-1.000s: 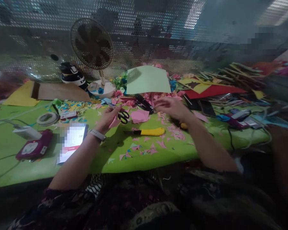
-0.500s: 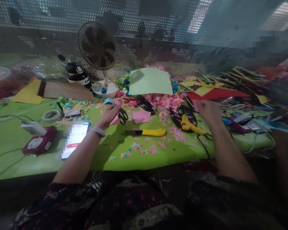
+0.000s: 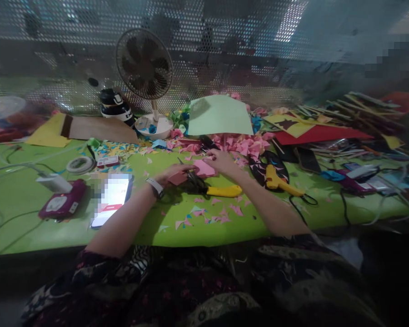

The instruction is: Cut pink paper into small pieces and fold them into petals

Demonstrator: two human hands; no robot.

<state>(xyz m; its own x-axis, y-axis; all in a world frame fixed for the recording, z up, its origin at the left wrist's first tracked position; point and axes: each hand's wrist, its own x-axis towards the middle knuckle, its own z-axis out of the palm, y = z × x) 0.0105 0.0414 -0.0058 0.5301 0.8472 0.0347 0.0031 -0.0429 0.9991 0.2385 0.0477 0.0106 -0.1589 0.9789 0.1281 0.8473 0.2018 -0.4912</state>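
Note:
My left hand (image 3: 173, 174) is low over the green table, its fingers closed around a pair of scissors (image 3: 197, 183) with dark handles. A folded-looking piece of darker pink paper (image 3: 177, 178) is also in this hand, under the fingers. My right hand (image 3: 223, 161) reaches in from the right, fingers bent, with the fingertips at the upper edge of pink paper sheets (image 3: 204, 168). Its fingertips seem to pinch that edge, though the thumb is hidden. Just below lies a yellow-handled cutter knife (image 3: 224, 190), its blade end hidden behind the scissors. Pink paper scraps (image 3: 221, 213) are scattered in front.
A lit phone (image 3: 112, 200) and purple device (image 3: 63, 200) with cables lie left. A yellow glue gun (image 3: 279, 181) rests right, on a dark holder. Behind stand a fan (image 3: 144, 63), a pale green sheet (image 3: 221, 116) and heaps of folded pink paper (image 3: 241, 144).
My right hand has swung left from beside the glue gun to the pink sheets. My left hand, with the scissors, has moved right and slightly down toward them. The view has shifted slightly.

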